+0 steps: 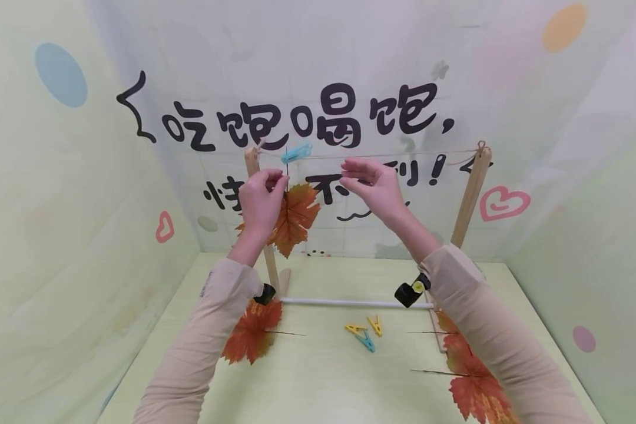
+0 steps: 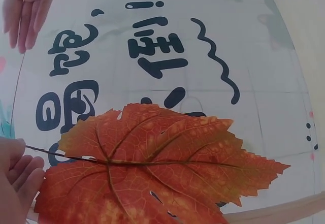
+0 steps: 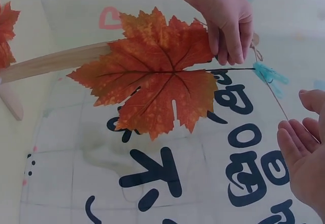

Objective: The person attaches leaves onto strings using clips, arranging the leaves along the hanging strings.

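An orange-red artificial maple leaf (image 1: 295, 218) hangs from a thin string by its dark stem, which a light-blue clothespin (image 1: 297, 153) clips at the line. My left hand (image 1: 262, 197) is beside the stem just below the clothespin, fingers loosely bent; the right wrist view shows the fingertips (image 3: 236, 56) a little short of the stem. My right hand (image 1: 373, 185) is raised just under the string to the right of the clothespin. Its fingers are extended, thumb apart, with nothing between them.
Wooden posts (image 1: 469, 197) hold the string at both ends, joined low by a white rod (image 1: 350, 302). Yellow clothespins (image 1: 375, 325) and a blue clothespin (image 1: 365, 340) lie on the table. More leaves rest at left (image 1: 251, 333) and right (image 1: 477, 394). A printed cloth hangs behind.
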A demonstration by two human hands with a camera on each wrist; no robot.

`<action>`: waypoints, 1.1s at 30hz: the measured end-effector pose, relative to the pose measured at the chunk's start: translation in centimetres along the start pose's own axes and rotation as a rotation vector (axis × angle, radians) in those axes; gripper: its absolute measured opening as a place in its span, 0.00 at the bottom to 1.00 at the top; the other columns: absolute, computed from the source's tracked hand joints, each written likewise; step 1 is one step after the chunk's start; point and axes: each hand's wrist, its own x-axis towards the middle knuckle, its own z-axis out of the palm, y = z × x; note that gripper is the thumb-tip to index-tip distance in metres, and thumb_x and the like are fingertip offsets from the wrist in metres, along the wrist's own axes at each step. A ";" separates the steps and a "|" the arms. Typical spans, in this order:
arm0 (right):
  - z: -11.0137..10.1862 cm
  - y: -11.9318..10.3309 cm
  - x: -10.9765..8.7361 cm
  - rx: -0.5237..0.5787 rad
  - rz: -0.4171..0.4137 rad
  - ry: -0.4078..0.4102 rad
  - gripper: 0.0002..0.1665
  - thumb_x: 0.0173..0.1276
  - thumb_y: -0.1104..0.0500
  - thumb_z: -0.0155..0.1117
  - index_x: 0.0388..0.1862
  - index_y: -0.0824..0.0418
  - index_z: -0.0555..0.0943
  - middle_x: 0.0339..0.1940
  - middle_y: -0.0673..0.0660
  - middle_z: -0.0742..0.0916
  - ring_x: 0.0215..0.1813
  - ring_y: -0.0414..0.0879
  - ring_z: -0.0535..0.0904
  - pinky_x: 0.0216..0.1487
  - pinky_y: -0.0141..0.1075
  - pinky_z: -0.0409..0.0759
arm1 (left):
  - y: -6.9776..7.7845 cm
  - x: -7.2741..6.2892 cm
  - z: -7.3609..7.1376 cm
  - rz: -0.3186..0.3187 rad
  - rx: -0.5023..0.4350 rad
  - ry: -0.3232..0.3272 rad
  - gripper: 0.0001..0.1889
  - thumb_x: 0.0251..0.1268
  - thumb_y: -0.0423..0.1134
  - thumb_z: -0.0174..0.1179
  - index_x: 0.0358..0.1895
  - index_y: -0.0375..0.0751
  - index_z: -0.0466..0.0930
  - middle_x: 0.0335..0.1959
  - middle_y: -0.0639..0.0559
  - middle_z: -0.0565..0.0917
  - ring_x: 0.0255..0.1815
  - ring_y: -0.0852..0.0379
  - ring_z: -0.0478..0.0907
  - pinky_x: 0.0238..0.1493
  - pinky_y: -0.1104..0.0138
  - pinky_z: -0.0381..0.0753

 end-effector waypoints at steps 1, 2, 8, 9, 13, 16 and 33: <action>-0.2 0.2 -0.3 -0.012 0.010 -0.008 0.22 0.57 0.66 0.65 0.52 0.69 0.76 0.48 0.63 0.82 0.45 0.41 0.80 0.49 0.31 0.76 | 0.0 -0.2 -0.1 0.005 -0.001 -0.002 0.08 0.56 0.33 0.62 0.35 0.30 0.82 0.31 0.42 0.84 0.28 0.51 0.80 0.33 0.63 0.80; -0.4 0.5 -0.6 -0.019 0.016 -0.017 0.22 0.57 0.66 0.65 0.52 0.68 0.76 0.48 0.64 0.82 0.46 0.41 0.79 0.49 0.31 0.76 | -0.1 -0.3 -0.2 0.009 -0.002 -0.007 0.08 0.56 0.33 0.62 0.35 0.31 0.82 0.31 0.42 0.84 0.28 0.51 0.80 0.33 0.63 0.80; -1.3 2.2 -2.5 -0.065 0.057 -0.083 0.23 0.58 0.65 0.64 0.53 0.68 0.74 0.50 0.63 0.81 0.50 0.47 0.78 0.51 0.33 0.75 | -0.7 -1.4 -0.7 0.099 -0.025 -0.036 0.07 0.54 0.31 0.63 0.34 0.30 0.82 0.30 0.41 0.83 0.27 0.52 0.80 0.32 0.63 0.80; -1.4 2.6 -2.8 -0.079 0.058 -0.097 0.23 0.58 0.66 0.64 0.53 0.69 0.74 0.50 0.63 0.81 0.50 0.49 0.78 0.51 0.33 0.76 | -0.8 -1.6 -0.8 0.121 -0.025 -0.041 0.06 0.54 0.30 0.63 0.34 0.30 0.82 0.30 0.41 0.83 0.27 0.51 0.80 0.32 0.63 0.81; -1.8 3.8 -4.3 -0.095 0.065 -0.138 0.24 0.58 0.67 0.64 0.53 0.71 0.73 0.49 0.65 0.81 0.51 0.57 0.77 0.49 0.33 0.77 | -1.6 -2.5 -0.9 0.185 -0.028 -0.076 0.06 0.53 0.30 0.64 0.33 0.30 0.82 0.29 0.41 0.83 0.26 0.52 0.81 0.30 0.63 0.81; -2.2 4.5 -5.4 -0.097 0.086 -0.155 0.24 0.57 0.67 0.64 0.54 0.72 0.73 0.49 0.66 0.81 0.51 0.59 0.77 0.49 0.33 0.77 | -2.0 -3.2 -1.0 0.219 -0.031 -0.098 0.06 0.53 0.30 0.64 0.33 0.29 0.82 0.29 0.41 0.83 0.27 0.52 0.81 0.29 0.64 0.81; -4.7 9.8 -10.2 -0.159 0.208 -0.188 0.27 0.59 0.60 0.65 0.57 0.68 0.72 0.51 0.64 0.80 0.51 0.54 0.77 0.49 0.34 0.77 | -5.5 -8.6 -1.3 0.204 0.006 -0.312 0.10 0.50 0.31 0.66 0.36 0.30 0.81 0.29 0.44 0.83 0.29 0.54 0.81 0.30 0.67 0.81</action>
